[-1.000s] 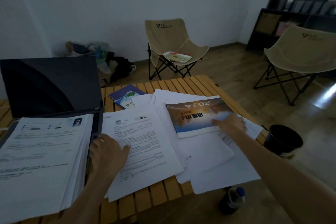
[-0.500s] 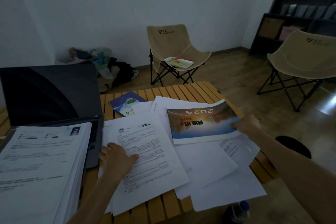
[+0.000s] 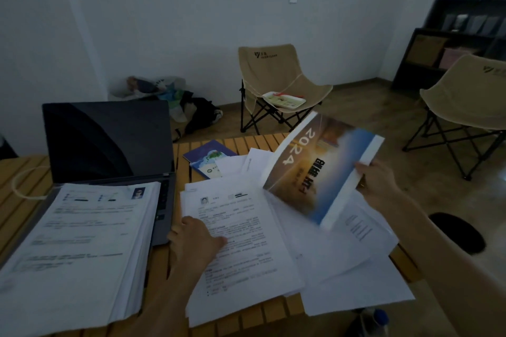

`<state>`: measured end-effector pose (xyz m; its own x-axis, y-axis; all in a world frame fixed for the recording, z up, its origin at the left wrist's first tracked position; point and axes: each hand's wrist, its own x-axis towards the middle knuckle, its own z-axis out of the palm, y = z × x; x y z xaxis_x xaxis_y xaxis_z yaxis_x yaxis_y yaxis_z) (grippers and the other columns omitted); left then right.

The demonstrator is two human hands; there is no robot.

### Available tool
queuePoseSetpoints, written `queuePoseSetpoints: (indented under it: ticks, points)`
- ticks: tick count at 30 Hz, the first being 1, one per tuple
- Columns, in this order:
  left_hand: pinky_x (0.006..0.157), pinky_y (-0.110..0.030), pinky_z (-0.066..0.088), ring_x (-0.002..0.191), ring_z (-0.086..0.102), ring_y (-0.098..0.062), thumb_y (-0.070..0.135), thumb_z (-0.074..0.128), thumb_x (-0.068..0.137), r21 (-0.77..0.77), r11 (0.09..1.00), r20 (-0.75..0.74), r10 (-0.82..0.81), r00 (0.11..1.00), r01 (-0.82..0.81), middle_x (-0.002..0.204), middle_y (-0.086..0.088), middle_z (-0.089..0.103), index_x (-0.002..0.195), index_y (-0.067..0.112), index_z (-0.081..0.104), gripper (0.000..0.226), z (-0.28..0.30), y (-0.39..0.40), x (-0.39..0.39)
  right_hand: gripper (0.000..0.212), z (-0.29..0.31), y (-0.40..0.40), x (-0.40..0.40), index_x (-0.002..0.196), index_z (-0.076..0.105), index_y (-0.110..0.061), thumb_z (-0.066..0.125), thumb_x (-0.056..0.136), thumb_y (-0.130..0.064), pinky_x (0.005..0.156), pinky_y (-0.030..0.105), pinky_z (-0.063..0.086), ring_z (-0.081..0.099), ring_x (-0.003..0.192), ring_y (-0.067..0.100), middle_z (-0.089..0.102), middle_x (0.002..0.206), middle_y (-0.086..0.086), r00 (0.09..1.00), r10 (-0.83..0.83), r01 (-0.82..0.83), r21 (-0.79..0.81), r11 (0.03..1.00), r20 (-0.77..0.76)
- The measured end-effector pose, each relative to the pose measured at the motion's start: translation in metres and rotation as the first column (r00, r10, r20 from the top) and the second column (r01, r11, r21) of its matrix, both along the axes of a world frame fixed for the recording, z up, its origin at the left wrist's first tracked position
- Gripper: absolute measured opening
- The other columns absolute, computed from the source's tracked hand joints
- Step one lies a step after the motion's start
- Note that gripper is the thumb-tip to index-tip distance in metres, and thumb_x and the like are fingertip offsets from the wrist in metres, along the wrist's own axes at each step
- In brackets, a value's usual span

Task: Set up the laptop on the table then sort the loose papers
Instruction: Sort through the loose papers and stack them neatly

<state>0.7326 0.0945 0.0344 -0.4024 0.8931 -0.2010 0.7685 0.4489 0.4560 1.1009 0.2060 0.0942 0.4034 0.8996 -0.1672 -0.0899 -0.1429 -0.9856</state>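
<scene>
The paper stack (image 3: 82,241) hides the laptop keyboard (image 3: 163,200); booklet (image 3: 320,169) blurred.

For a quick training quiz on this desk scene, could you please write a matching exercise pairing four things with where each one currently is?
Things:
1. thick glossy "2024" booklet
2. tall stack of printed white sheets
3. small blue-covered booklet
4. green-and-white flat tray

Places:
A. on the beige folding chair's seat
B. flat on the slatted wooden table, behind the loose papers
C. lifted and tilted, gripped by the right hand
D. lying across the open dark laptop's keyboard

Pairs: 1-C, 2-D, 3-B, 4-A
</scene>
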Motion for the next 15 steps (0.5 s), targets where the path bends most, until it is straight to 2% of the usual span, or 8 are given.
queuePoseSetpoints:
  ticks: [1,3,5,7,9,11,13,15]
  points:
    - [0.106,-0.041,0.033,0.125,0.034,-0.034,0.065,0.079,0.062,-0.029,0.999,0.003,0.027,1.0,-0.027,0.134,-0.018,0.04,0.137,-0.002,0.036,0.109,0.001,-0.001,0.001,0.007,-0.003,0.001,0.001,0.094,0.064,-0.009,0.058,0.096,-0.005,0.065,0.033,0.05,0.061,0.072,0.023,0.064,0.089,0.014,0.998,-0.043,0.043,-0.003,0.999,0.04]
    - [0.102,-0.04,0.04,0.118,0.039,-0.033,0.077,0.075,0.049,-0.057,0.997,0.018,0.057,0.998,-0.056,0.126,-0.016,0.046,0.129,0.001,0.049,0.113,-0.007,0.003,-0.004,0.012,0.003,0.003,0.006,0.104,0.066,-0.01,0.059,0.095,-0.008,0.076,0.039,0.055,0.065,0.083,0.029,0.068,0.1,0.015,0.99,-0.092,0.092,0.005,0.996,0.105]
    - [0.095,-0.041,0.047,0.109,0.045,-0.029,0.093,0.062,0.021,-0.088,0.995,0.039,0.045,0.998,-0.042,0.117,-0.011,0.053,0.115,0.011,0.062,0.125,-0.017,0.009,-0.012,0.016,0.018,0.007,0.014,0.113,0.064,-0.01,0.057,0.098,-0.01,0.086,0.046,0.056,0.066,0.094,0.032,0.069,0.106,0.015,0.994,-0.042,0.04,0.027,0.999,0.099]
    - [0.096,-0.042,0.048,0.115,0.045,-0.03,0.097,0.056,0.012,-0.111,0.993,0.05,0.047,0.998,-0.041,0.125,-0.013,0.05,0.124,0.011,0.058,0.141,-0.028,0.015,-0.018,0.017,0.025,0.008,0.02,0.115,0.061,-0.005,0.055,0.1,-0.011,0.09,0.052,0.055,0.065,0.097,0.034,0.067,0.108,0.018,0.985,0.056,-0.053,-0.023,0.998,0.161]
    - [0.101,-0.043,0.044,0.123,0.04,-0.031,0.095,0.057,0.017,-0.151,0.988,0.042,0.042,0.998,-0.035,0.134,-0.015,0.041,0.138,0.008,0.045,0.15,-0.015,0.01,-0.014,0.023,0.017,0.009,0.024,0.118,0.061,0.0,0.057,0.1,-0.014,0.097,0.056,0.051,0.063,0.102,0.038,0.063,0.12,0.027,0.947,0.155,-0.118,-0.145,0.982,0.28]
    - [0.103,-0.044,0.041,0.126,0.035,-0.033,0.092,0.064,0.025,-0.134,0.99,0.06,0.045,0.997,-0.036,0.137,-0.017,0.035,0.143,0.007,0.038,0.148,-0.002,0.004,-0.006,0.024,-0.007,0.002,0.019,0.117,0.059,0.002,0.056,0.1,-0.014,0.095,0.054,0.049,0.059,0.096,0.034,0.056,0.127,0.033,0.855,0.322,-0.185,-0.341,0.922,0.406]
    - [0.102,-0.042,0.039,0.129,0.032,-0.034,0.078,0.078,0.044,-0.115,0.991,0.081,0.075,0.994,-0.066,0.139,-0.019,0.031,0.145,0.001,0.028,0.137,0.003,0.002,0.001,0.028,-0.034,-0.006,0.016,0.12,0.057,-0.003,0.062,0.096,-0.018,0.086,0.046,0.049,0.057,0.094,0.028,0.056,0.128,0.024,0.787,0.387,-0.137,-0.476,0.869,0.481]
    - [0.1,-0.04,0.04,0.128,0.035,-0.034,0.066,0.082,0.056,-0.064,0.996,0.107,0.074,0.992,-0.067,0.138,-0.02,0.033,0.143,-0.003,0.03,0.123,0.005,0.005,0.002,0.051,-0.049,-0.013,0.014,0.138,0.049,-0.006,0.067,0.092,-0.017,0.086,0.043,0.047,0.055,0.103,0.029,0.053,0.129,0.014,0.836,0.319,-0.085,-0.469,0.879,0.446]
